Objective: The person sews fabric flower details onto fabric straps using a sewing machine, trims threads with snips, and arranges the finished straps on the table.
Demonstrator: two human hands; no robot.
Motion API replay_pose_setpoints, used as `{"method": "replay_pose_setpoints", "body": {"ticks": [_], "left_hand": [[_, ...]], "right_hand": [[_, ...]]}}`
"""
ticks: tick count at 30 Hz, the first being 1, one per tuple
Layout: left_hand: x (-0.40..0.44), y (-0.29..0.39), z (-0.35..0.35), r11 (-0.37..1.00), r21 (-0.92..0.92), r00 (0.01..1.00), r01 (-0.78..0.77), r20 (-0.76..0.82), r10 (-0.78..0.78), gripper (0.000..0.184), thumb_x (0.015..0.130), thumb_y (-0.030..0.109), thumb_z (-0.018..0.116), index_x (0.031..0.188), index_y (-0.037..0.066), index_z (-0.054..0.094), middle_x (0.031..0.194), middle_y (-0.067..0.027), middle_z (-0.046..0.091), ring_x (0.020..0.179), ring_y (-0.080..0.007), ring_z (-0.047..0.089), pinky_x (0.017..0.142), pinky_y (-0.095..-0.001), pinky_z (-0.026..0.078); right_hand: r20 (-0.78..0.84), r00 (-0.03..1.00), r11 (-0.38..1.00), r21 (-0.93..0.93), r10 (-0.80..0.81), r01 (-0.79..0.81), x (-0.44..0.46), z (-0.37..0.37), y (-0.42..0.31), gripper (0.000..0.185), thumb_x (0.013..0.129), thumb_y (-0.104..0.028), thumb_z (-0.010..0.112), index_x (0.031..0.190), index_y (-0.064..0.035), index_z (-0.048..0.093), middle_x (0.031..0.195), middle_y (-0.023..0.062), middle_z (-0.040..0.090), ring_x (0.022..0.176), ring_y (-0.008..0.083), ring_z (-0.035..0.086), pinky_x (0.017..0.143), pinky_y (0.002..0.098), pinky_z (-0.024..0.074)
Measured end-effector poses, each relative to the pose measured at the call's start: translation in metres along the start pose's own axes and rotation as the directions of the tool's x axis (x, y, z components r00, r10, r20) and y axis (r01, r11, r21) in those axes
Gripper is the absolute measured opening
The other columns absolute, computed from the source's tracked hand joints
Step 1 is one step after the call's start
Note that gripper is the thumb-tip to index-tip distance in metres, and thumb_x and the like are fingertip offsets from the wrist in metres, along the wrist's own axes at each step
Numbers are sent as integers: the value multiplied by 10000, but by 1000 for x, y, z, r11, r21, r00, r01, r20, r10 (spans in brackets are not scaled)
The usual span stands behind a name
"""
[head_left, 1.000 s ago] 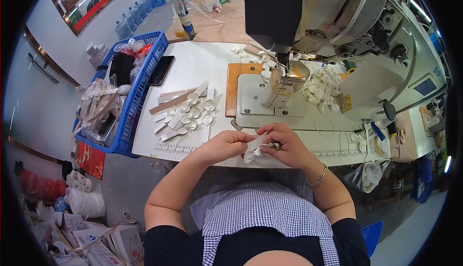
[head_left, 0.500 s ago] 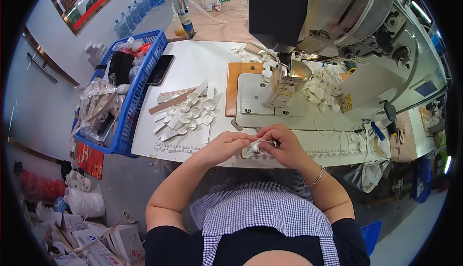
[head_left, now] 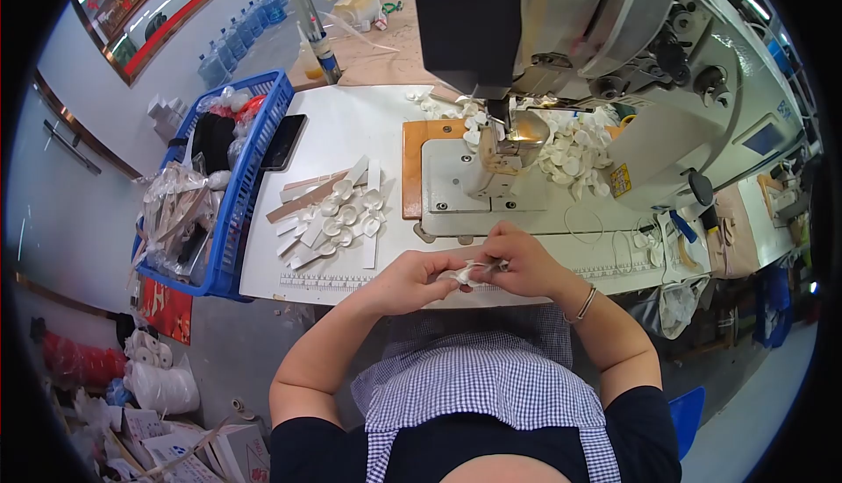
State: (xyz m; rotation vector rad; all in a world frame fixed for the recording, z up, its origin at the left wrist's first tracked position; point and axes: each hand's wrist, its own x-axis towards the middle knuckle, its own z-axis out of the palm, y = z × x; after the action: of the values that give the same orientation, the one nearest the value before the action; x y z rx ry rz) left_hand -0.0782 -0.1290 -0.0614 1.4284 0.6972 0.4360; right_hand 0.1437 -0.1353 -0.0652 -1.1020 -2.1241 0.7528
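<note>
Close to the table's front edge, my left hand (head_left: 410, 281) and my right hand (head_left: 521, 262) meet with fingers pinched. Between them is a small white curved piece (head_left: 462, 275), partly hidden by the fingertips. Its material cannot be made out. Just beyond my hands stands an industrial sewing machine (head_left: 653, 154) with a metal bed plate (head_left: 452, 181). Left of it lies a loose pile of white strips with rounded, cupped ends (head_left: 338, 216). Behind and right of the needle area, a larger heap of similar white pieces (head_left: 574, 154) rests on the table.
A blue basket (head_left: 230, 259) full of plastic bags and scraps stands at the left, with a black phone (head_left: 285, 141) beside it. A printed ruler (head_left: 324, 282) runs along the front edge. Scissors-like tools with dark handles (head_left: 709, 218) lie at the right.
The right hand has turned slightly, and the left fingers have shifted their pinch on the white piece. The piece shows at a different angle. The whole view has moved a little.
</note>
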Motion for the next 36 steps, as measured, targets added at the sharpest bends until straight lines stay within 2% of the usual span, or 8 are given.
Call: {"method": "replay_pose_setpoints", "body": {"ticks": [1,3,5,7,15,17,22,36], "left_hand": [[3,0,1,1000,22,1000,-21,-17,22,292,835,72,546,1117,-1,555,916,-42,631,762,-49,531,650,-191,428],[11,6,1,996,60,998,-63,-23,64,266,828,96,568,1077,4,569,906,-46,632,761,-55,536,650,-201,433],[18,17,-4,902,422,971,-90,-166,174,257,806,168,617,993,-3,576,863,-58,631,748,-74,550,648,-220,444],[30,35,-9,872,481,963,-93,-178,201,286,782,215,648,942,-14,583,792,-71,626,714,-88,558,630,-236,448],[101,91,-44,1000,-6,995,-3,-102,2,138,786,178,634,751,61,570,641,-8,549,536,-57,443,483,-199,325],[112,97,-50,996,-88,996,12,-89,-20,131,787,161,630,744,62,556,615,1,518,521,-67,453,481,-204,336],[130,102,-59,905,-399,966,145,-142,-218,108,786,94,583,695,87,527,543,4,458,473,-83,380,496,-247,300],[133,92,-58,890,-448,974,91,-148,-174,99,797,82,567,724,102,503,545,25,432,457,-69,341,487,-243,283]], "right_hand": [[110,994,999,41,22,-27,-1,-3,3,176,717,-187,722,790,-58,628,724,45,519,734,185,502,621,290,427],[55,998,994,105,34,-40,0,-9,6,161,734,-180,717,754,-53,620,720,32,503,693,154,478,596,272,402],[-9,999,987,156,38,-36,4,-24,6,163,750,-173,712,718,-48,612,716,20,488,652,124,453,571,254,377],[-47,994,983,156,103,-94,9,-43,4,173,788,-178,687,717,-43,607,678,-1,483,644,87,429,561,238,354],[-123,973,957,241,194,-161,50,-106,-2,270,823,-262,624,680,-37,583,580,-27,453,565,56,379,504,251,338],[-145,929,936,142,340,-320,57,-117,-13,271,814,-271,623,700,-27,596,592,-13,482,582,64,411,524,256,360],[-326,916,948,288,232,-137,75,-115,0,230,772,-175,658,910,4,614,799,44,619,746,89,529,665,266,436],[-260,935,920,369,240,-134,77,-114,11,255,774,-89,645,1001,8,583,921,33,616,835,101,541,745,261,440]]}}
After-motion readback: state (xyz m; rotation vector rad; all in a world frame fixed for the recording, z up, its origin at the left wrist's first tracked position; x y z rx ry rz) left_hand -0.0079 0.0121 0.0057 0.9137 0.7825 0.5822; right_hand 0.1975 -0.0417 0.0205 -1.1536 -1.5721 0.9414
